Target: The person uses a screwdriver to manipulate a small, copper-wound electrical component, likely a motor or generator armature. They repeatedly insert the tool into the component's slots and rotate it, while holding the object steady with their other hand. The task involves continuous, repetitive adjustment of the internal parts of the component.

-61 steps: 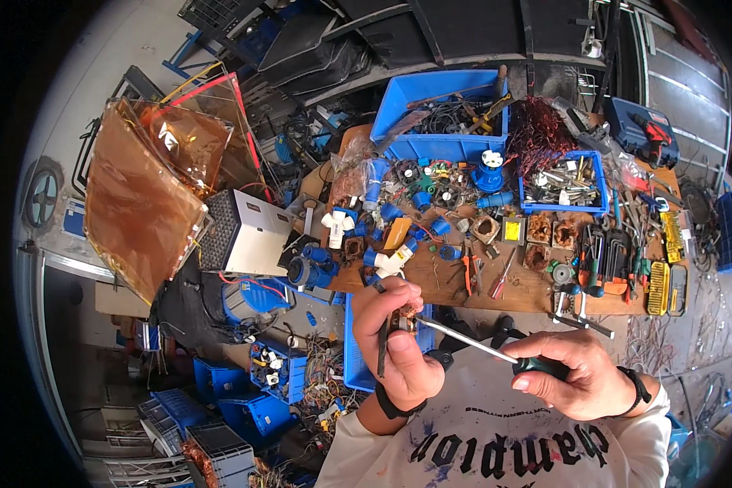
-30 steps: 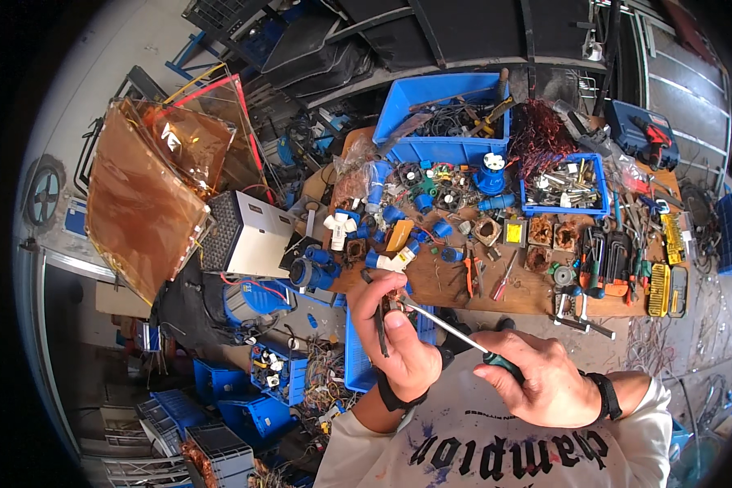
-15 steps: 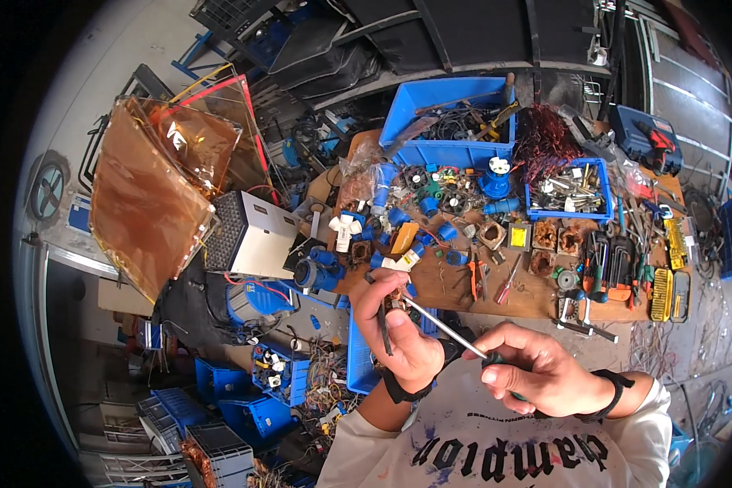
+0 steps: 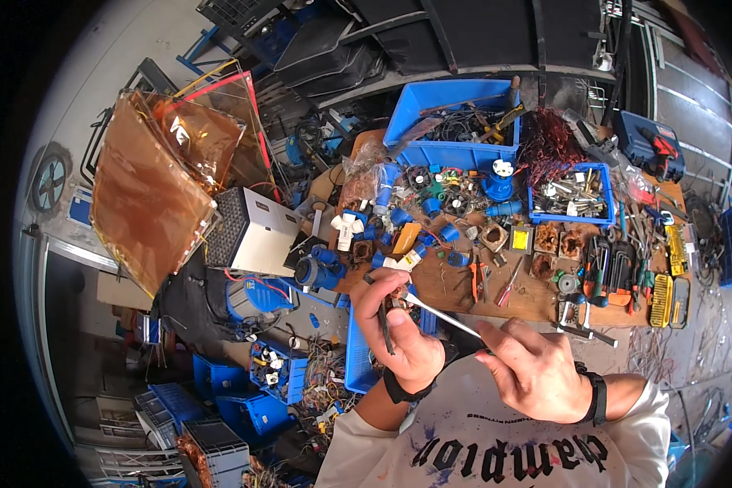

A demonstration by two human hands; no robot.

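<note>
My left hand [image 4: 407,346], just below the table's front edge, is closed on a small copper-coloured metal part [image 4: 397,297] together with a dark narrow strip [image 4: 389,333] that points downward. The screwdriver's long steel shaft [image 4: 445,316] meets the copper part at its tip. Its handle is mostly covered by my right hand [image 4: 527,370], whose fingers are wrapped round it. How the part is built is too small to make out, and my left fingers partly hide it.
The cluttered wooden table [image 4: 447,289] holds blue fittings, pliers [image 4: 480,281], tool sets, a blue crate [image 4: 451,146], a smaller tray [image 4: 569,216] and a drill case [image 4: 638,134]. Brown sheets [image 4: 146,211] stand at left beside a white box [image 4: 260,236]. Blue bins [image 4: 244,411] are low at left.
My right hand has shifted and turned on the screwdriver's handle, its fingers now curled over it and covering more of it. My left hand keeps hold of the part.
</note>
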